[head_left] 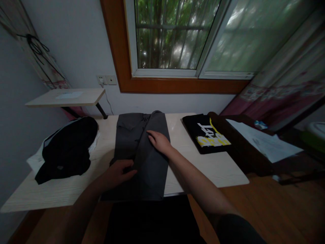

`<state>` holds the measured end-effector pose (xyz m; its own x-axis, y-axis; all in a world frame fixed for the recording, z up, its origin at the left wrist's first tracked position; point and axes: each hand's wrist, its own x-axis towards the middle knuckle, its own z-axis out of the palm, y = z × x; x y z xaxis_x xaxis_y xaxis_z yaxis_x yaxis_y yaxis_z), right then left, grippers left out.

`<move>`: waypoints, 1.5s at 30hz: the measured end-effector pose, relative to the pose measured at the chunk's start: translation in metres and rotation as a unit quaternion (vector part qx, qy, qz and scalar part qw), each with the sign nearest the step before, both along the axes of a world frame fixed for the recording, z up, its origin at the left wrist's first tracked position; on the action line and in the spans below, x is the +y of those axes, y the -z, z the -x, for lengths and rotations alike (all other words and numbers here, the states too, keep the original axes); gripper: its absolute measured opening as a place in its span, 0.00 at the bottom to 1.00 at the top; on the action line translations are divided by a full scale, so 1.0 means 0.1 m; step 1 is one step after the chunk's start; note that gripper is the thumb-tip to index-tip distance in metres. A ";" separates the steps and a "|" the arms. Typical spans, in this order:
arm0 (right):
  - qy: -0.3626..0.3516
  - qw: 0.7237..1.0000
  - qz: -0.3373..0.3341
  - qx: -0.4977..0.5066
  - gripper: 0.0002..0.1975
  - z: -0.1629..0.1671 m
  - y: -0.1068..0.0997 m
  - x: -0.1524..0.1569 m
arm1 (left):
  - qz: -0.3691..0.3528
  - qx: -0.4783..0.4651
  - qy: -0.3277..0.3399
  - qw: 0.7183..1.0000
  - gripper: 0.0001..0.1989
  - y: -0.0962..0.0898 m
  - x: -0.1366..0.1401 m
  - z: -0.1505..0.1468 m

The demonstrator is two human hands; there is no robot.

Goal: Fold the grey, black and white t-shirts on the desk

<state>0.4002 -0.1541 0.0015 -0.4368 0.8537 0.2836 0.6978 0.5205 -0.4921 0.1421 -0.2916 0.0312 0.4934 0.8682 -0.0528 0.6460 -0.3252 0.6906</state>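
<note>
A dark grey garment (152, 176) with some black lettering lies partly folded on the pale table, one side lapped over towards its middle. My right hand (160, 143) rests on the upper part of the lapped side, palm down with fingers stretched out. Lower down, over the garment's left part, my left hand (119, 173) has its thumb and fingers apart and grips nothing; whether it touches the cloth is hard to tell.
At the left of the table (63, 195) sits a heap of black clothes (67, 149) over white cloth, below a small raised shelf (86, 97). A folded black shirt (193, 127) with yellow and white print lies at the right. Beyond it are papers (264, 140) on a dark brown surface.
</note>
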 end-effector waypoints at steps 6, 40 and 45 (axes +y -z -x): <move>-0.022 0.999 0.043 0.010 0.19 0.30 -0.16 0.10 | 0.026 -0.012 0.028 0.999 0.15 -0.01 0.04 -0.10; 0.043 0.909 0.255 0.326 0.38 0.03 0.03 -1.23 | 0.045 -0.050 -0.175 0.982 0.34 0.24 2.52 -1.11; 0.071 0.902 0.259 0.339 0.28 -0.01 0.09 -1.37 | -0.004 -0.025 -0.196 0.980 0.34 0.24 2.74 -1.25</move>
